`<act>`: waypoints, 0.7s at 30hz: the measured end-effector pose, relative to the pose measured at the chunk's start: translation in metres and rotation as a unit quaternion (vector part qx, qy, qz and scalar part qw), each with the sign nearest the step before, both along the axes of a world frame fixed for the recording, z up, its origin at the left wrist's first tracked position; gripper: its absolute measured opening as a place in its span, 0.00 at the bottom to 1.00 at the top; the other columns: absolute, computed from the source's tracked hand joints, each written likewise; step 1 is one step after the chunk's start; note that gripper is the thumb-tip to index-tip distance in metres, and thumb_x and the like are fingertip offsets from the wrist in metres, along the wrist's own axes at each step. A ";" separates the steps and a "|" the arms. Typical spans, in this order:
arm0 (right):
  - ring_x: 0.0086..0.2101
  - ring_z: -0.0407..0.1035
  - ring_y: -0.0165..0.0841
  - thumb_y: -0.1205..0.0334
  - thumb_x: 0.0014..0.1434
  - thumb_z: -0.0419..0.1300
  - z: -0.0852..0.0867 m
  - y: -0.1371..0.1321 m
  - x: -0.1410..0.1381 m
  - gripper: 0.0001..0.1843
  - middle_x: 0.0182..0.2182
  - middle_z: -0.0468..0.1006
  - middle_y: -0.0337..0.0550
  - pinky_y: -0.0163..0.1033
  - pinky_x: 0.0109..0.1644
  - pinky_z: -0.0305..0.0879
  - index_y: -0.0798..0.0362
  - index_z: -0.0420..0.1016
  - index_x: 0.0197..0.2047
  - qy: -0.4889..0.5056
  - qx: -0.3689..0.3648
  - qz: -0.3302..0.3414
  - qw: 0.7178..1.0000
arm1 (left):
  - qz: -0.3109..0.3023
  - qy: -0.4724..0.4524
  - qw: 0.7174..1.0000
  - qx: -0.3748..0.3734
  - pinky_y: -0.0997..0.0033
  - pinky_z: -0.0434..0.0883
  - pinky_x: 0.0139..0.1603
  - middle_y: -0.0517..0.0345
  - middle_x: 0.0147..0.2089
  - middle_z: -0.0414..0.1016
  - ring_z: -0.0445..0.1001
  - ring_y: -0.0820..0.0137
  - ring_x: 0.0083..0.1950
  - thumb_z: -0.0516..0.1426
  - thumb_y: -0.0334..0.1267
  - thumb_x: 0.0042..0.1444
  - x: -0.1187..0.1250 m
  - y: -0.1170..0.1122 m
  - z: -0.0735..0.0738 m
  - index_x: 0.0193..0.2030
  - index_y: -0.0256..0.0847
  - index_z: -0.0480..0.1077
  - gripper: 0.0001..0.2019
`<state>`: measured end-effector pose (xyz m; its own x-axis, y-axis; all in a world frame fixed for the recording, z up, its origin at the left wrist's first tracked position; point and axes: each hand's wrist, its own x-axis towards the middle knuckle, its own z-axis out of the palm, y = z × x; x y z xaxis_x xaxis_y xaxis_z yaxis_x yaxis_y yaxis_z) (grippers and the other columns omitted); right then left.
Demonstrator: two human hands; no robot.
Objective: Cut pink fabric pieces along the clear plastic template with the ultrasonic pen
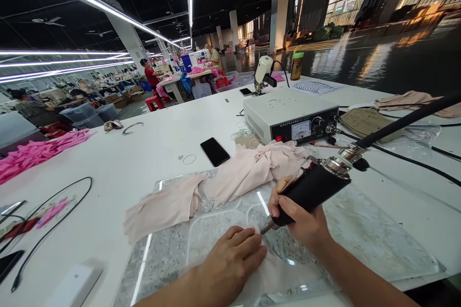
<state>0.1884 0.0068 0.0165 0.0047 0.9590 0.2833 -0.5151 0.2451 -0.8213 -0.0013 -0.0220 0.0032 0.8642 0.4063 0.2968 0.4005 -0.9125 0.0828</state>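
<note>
My right hand point(306, 220) is closed around the black handpiece of an ultrasonic cutter point(313, 192). Its metal tip points down and left, close to the fingertips of my left hand point(234, 261). Bent and pressed together, my left fingers are on a pale pink fabric piece point(273, 273), with their undersides hidden. Beneath the fabric lies a clear sheet over a grey marbled board point(162, 259). Behind my hands, a stack of cut pale pink fabric point(165, 206) and a looser heap of the same fabric point(245, 172) rest on the board.
A generator box point(288, 115) with a dial stands behind, cabled to the cutter. A black phone point(215, 151) lies left of it. Pink fabric point(43, 151), a white box point(74, 285) and a black cable point(54, 230) are at left. A bottle point(297, 66) stands at the far edge.
</note>
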 end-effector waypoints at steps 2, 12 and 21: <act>0.22 0.63 0.28 0.58 0.57 0.63 -0.001 0.000 0.000 0.11 0.24 0.67 0.35 0.37 0.27 0.60 0.50 0.63 0.34 0.003 0.002 0.000 1.000 | 0.001 0.004 1.000 -0.004 0.63 0.67 0.54 0.47 0.48 0.75 0.71 0.63 0.54 0.45 0.29 0.68 0.000 0.000 0.000 0.50 0.32 0.67 0.12; 0.21 0.63 0.29 0.56 0.56 0.64 0.002 0.001 0.004 0.12 0.24 0.68 0.36 0.37 0.26 0.60 0.51 0.64 0.35 0.026 -0.012 0.020 0.999 | -0.011 -0.006 1.000 -0.006 0.64 0.67 0.53 0.48 0.46 0.75 0.71 0.62 0.54 0.44 0.29 0.69 0.000 0.001 0.003 0.50 0.31 0.67 0.12; 0.20 0.64 0.27 0.56 0.55 0.66 -0.002 0.001 0.004 0.13 0.24 0.69 0.35 0.36 0.25 0.61 0.51 0.65 0.36 0.018 -0.018 0.048 0.999 | -0.012 -0.029 0.999 0.021 0.64 0.66 0.56 0.48 0.50 0.75 0.72 0.63 0.55 0.44 0.28 0.69 -0.002 0.001 -0.003 0.51 0.30 0.68 0.13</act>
